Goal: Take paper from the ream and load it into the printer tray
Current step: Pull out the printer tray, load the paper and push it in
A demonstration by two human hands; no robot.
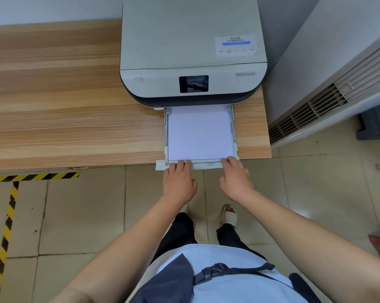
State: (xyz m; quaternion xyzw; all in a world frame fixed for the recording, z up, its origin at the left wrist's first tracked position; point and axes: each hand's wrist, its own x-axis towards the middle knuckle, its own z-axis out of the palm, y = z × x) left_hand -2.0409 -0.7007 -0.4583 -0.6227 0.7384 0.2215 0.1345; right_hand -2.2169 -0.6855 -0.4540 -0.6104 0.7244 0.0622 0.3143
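A white printer point(191, 49) stands on a wooden table point(64, 101) against the wall. Its paper tray point(234, 136) is pulled out toward me, past the table's front edge. A flat stack of white paper point(199, 134) lies inside the tray. My left hand point(179, 182) rests with straight fingers on the tray's front lip at the left. My right hand point(236, 178) touches the front lip at the right, fingers extended. Neither hand holds paper. No ream is in view.
A grey air-conditioner unit point(328, 84) with vents stands to the right of the table. Yellow-black hazard tape point(32, 177) marks the tiled floor at the left. My legs and a sandalled foot point(228, 215) are below the tray.
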